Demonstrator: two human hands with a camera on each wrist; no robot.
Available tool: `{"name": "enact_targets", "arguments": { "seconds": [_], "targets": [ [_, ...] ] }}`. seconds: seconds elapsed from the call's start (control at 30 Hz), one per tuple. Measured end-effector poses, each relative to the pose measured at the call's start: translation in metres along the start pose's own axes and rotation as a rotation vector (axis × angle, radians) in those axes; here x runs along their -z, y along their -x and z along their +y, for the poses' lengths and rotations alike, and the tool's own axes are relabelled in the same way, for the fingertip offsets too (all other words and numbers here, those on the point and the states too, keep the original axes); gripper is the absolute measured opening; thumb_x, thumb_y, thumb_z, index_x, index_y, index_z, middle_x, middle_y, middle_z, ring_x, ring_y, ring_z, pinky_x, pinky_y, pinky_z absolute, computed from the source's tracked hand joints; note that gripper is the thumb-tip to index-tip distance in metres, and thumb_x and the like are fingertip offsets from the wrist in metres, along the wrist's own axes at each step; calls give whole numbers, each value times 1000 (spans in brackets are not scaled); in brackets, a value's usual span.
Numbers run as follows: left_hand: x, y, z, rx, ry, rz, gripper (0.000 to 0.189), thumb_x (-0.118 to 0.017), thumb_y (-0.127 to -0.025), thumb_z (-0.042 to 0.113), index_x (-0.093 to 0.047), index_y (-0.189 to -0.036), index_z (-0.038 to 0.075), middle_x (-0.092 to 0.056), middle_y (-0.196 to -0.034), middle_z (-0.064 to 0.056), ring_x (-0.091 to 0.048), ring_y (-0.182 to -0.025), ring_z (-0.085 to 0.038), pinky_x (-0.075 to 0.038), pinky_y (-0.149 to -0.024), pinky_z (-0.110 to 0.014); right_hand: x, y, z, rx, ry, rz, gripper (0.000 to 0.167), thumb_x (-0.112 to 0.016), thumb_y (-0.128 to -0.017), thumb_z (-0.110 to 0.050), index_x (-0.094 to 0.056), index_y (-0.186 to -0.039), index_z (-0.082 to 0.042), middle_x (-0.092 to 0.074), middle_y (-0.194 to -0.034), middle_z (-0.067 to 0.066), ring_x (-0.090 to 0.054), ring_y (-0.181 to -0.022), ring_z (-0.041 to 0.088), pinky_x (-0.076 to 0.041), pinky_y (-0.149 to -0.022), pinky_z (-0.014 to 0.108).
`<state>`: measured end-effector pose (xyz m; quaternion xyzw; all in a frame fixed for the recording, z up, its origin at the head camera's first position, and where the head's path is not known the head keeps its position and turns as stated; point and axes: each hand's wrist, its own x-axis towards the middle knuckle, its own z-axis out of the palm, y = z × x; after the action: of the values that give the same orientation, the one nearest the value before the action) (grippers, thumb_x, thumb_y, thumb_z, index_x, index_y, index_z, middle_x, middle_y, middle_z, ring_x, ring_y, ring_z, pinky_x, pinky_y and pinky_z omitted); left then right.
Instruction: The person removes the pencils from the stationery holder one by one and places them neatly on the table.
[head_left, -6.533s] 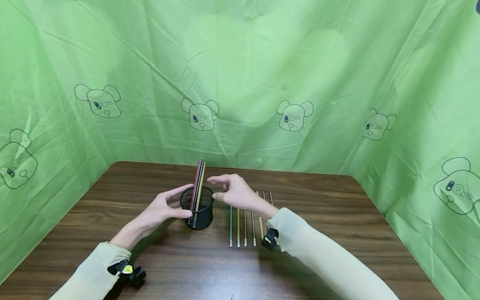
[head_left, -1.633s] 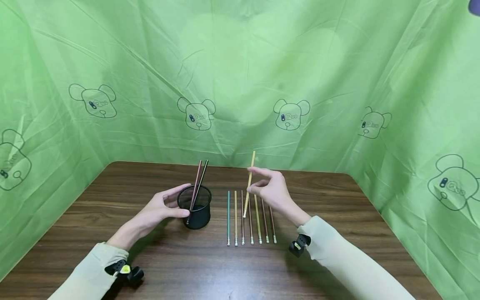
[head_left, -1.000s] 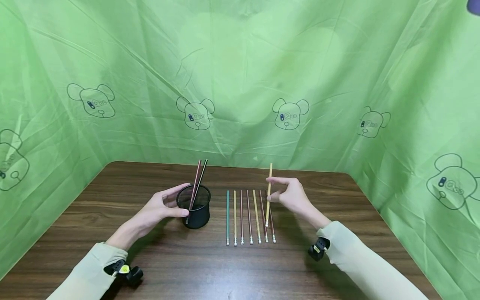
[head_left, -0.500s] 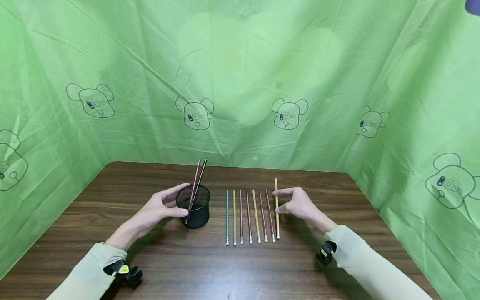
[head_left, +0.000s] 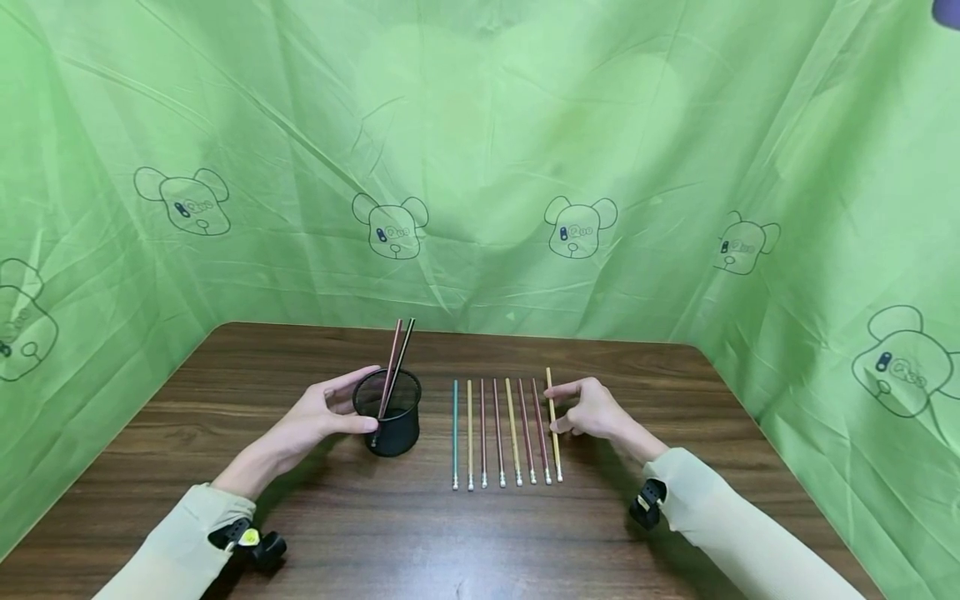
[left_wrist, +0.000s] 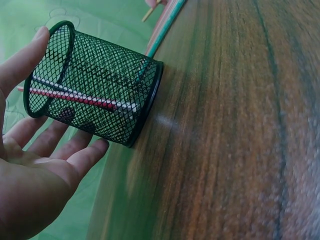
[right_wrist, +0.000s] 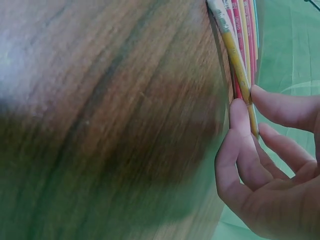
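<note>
My left hand (head_left: 322, 417) holds a black wire-mesh pencil cup (head_left: 397, 437) upright on the table, thumb at the near rim and fingers round the far side. Inside the cup lean a pink pencil (head_left: 393, 354) and a black pencil (head_left: 407, 343). My right hand (head_left: 592, 408) pinches a yellow pencil (head_left: 557, 458) between thumb and fingers at the right end of a row of several pencils. A teal pencil (head_left: 455, 433) lies at the row's left end. In the right wrist view the yellow pencil (right_wrist: 236, 57) lies along the row, eraser end toward the camera.
The brown wood-grain table (head_left: 420, 542) spreads under everything. Green cloth (head_left: 480, 125) printed with bear heads hangs behind it and at both sides. Each wrist wears a small black camera; the left one (head_left: 266, 550) sits close over the tabletop.
My right hand took the yellow pencil from the cup, carried it rightward over the row, and lowered it to the row's right end, shifting it slightly left. My left hand stays on the cup.
</note>
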<state>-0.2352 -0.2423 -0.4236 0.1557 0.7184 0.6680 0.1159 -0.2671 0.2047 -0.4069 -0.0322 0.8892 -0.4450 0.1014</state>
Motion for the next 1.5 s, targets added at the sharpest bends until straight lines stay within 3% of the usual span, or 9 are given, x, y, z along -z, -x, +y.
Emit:
{"name": "enact_targets", "arguments": {
  "seconds": [0.43,0.8,1.37,1.4,1.5],
  "targets": [
    [-1,-1,1,-1,-4,-1,86,-84,-89,5,-40,-163,8,-52,-155,-19,-52,-139,-37,-47,-104,-29,1,-5,9,22,19,-40,55,-87,-75,8,-75,-128,0,-72,-109,12,-69,-62,18,-59,-58,34],
    [-1,-1,1,-1,-5,1,85,-84,-89,6,-41,-162,9,-52,-156,-18,-50,-140,-40,-47,-103,-27,1,-9,11,50,49,-73,56,-88,-76,6,-73,-130,2,-71,-113,14,-67,-62,16,-59,-58,33],
    [-1,-1,2,5,-3,0,84,-84,-89,5,-42,-162,10,-52,-155,-19,-50,-140,-38,-47,-104,-28,-1,-12,14,55,105,-55,53,-90,-76,2,-75,-127,0,-70,-112,10,-60,-62,14,-54,-54,30],
    [-1,-1,2,5,-2,1,84,-84,-89,5,-42,-162,10,-52,-155,-19,-50,-140,-38,-47,-103,-27,-2,-12,14,56,112,-55,53,-90,-76,2,-76,-126,0,-70,-112,10,-60,-64,15,-54,-55,31],
    [-1,0,2,7,0,1,85,-84,-89,6,-41,-163,9,-51,-155,-19,-50,-140,-38,-47,-102,-25,-2,-13,14,77,153,-52,51,-93,-74,0,-78,-122,-1,-73,-111,8,-67,-84,21,-58,-77,41]
  ]
}}
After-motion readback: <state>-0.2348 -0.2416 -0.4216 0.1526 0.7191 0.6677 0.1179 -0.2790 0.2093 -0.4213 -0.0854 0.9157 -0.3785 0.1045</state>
